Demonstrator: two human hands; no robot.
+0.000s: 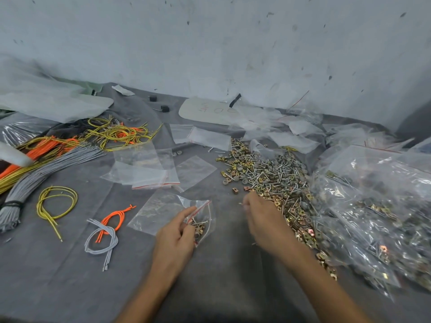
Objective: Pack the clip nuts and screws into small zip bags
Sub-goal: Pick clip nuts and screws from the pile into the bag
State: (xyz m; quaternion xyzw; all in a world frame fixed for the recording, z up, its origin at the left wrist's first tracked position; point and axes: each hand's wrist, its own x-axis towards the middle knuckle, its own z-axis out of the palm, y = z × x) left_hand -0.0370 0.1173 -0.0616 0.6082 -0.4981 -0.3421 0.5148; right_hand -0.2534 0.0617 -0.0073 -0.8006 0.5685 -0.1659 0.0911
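head view looks down on a grey cloth (70, 280) spread over the work surface. the left hand (174, 237) grips a small zip bag (202, 221) by its red-striped mouth, thumb and fingers curled round the plastic; a few screws and brass clip nuts lie inside it. the right hand (264, 221) rests at the near edge of the heap of clip nuts and screws (268, 173), fingers bent down toward the parts. whether it pinches a piece there, i cannot tell. the two hands are near each other but apart. empty zip bags (149, 170) lie flat beyond the left hand. large clear bags (377, 206) of packed parts sit just right of the heap. left of the hands lie a yellow wire loop (56, 202), orange wires (116, 217) and a grey wire bundle (50, 166).
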